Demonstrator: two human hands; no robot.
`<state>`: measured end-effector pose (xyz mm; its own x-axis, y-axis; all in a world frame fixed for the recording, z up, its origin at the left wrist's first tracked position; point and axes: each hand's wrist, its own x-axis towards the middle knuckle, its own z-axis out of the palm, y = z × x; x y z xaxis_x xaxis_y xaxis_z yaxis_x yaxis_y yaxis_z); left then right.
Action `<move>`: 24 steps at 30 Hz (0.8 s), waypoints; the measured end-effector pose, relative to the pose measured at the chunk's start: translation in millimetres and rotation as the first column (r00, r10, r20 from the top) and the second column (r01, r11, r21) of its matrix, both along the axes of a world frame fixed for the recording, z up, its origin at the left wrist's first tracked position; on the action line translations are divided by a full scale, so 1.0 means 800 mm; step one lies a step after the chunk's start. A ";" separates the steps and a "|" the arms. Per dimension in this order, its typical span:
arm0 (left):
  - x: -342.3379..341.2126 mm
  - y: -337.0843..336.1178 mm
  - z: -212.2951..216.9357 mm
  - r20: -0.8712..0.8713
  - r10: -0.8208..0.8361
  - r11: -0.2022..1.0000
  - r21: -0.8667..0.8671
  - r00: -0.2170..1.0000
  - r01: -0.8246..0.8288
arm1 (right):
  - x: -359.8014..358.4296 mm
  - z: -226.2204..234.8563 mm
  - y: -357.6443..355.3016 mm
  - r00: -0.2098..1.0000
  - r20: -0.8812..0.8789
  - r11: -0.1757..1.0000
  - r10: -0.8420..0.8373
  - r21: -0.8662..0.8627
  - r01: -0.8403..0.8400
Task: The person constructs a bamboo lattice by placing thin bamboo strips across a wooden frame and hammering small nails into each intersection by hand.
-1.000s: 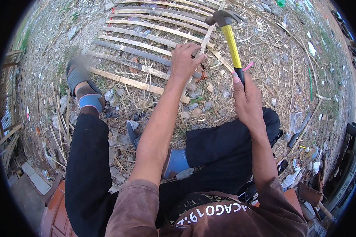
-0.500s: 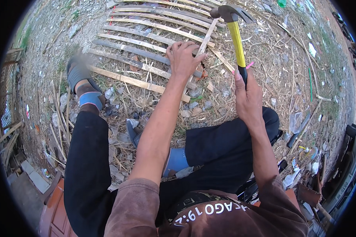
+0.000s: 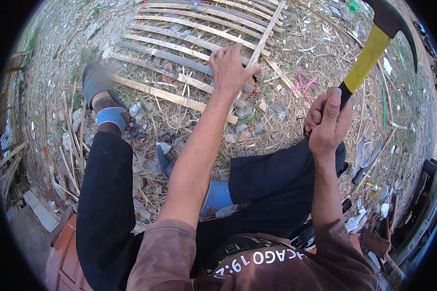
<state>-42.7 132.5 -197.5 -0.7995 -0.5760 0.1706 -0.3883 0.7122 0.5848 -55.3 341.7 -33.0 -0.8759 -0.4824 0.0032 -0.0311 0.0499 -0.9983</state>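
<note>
On the littered ground lies a lattice of weathered bamboo slats (image 3: 179,58), and the left hand (image 3: 230,68) presses down on its crossing strip, fingers spread, gripping nothing. Right of it, the right hand (image 3: 327,121) has its grip closed round the black-and-yellow handle of a claw hammer (image 3: 369,53), raised well above the slats.

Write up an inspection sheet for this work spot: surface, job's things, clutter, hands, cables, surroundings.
Surface: bare ground with dry grass, stones and straw.
Job's things: slatted bamboo panel lying flat; claw hammer with yellow handle, raised.
Clutter: loose bamboo strips, pink scrap, pale litter.
Hands: left hand pressed on the panel at a crossing slat; right hand gripping the hammer's black grip.
Cables: nothing seen.
Surroundings: wire fencing at left, dark vehicle part at right.
</note>
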 end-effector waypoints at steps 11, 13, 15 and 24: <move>0.006 0.000 0.008 0.068 0.029 0.999 0.038 0.997 -0.031 | 0.011 -0.058 0.005 0.989 -0.134 0.881 0.057 0.473 0.014; 0.002 0.001 0.008 0.058 -0.001 0.999 0.041 0.998 -0.001 | 0.021 -0.077 0.009 0.972 -0.200 0.822 0.123 0.570 0.013; 0.004 0.003 0.001 0.034 -0.030 0.999 -0.010 0.999 0.030 | 0.024 -0.106 0.013 0.970 -0.194 0.784 0.149 0.621 0.003; 0.115 -0.019 0.006 0.218 -0.071 0.990 -0.101 0.973 0.095 | 0.027 -0.037 0.009 1.000 -0.021 1.000 -0.013 0.005 0.013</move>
